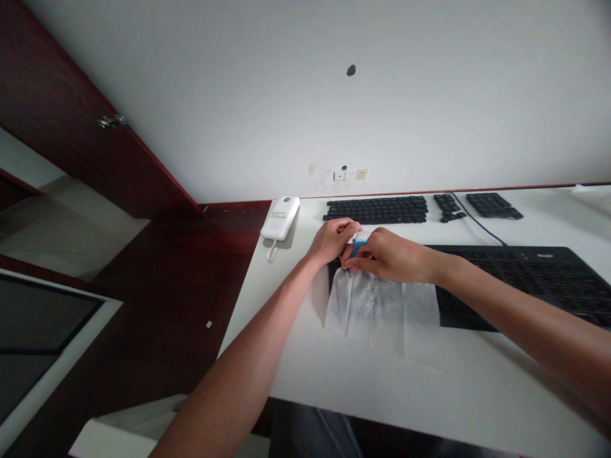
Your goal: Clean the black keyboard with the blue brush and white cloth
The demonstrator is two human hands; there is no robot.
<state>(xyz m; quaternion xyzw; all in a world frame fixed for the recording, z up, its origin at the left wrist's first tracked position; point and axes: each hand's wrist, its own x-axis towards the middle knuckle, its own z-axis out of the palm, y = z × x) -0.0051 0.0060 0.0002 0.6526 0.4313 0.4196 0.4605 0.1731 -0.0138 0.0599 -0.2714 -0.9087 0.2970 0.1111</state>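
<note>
Blue-and-white brush-like tool [360,239] right between the two hands [400,256]

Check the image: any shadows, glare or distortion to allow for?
Head view: soft light, the white cloth showing faint fold shading; head view: shadow beside the white device; head view: no strong glare on the large black keyboard, lettering unreadable; head view: the door leans steeply, probably wide-angle distortion.

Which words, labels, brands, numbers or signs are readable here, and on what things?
Nothing is legible.
White, rounded rectangular plastic device: printed lines, too small to read.
Black rectangular plastic keyboard: a pale mark at its far edge, too blurred.
Rows of small black plastic keys: any markings too small.
</note>
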